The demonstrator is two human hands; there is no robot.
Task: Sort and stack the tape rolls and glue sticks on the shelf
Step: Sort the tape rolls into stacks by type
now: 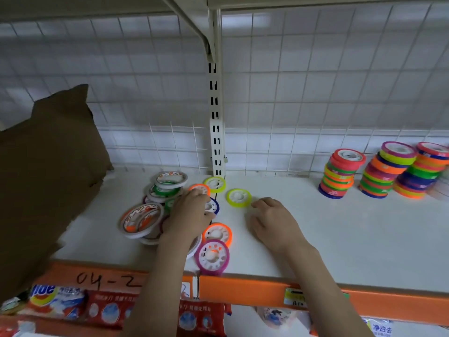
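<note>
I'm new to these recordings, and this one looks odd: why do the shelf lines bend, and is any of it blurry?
Head view: the wide lens bows the wire grid and the orange shelf edge; the tape stacks at far right look smeared; lighting is soft and even, with faint shadows under the left hand and right hand.

3 tall stacks of multicoloured tape rolls point(384, 171); approx 6 loose small neon rolls point(239, 197); several big white-rimmed rolls point(142, 219), count unclear.

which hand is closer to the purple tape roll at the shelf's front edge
Left. The left hand lies just behind and left of the purple tape roll, its wrist right beside it. The right hand rests on the shelf farther off to the right.
</note>
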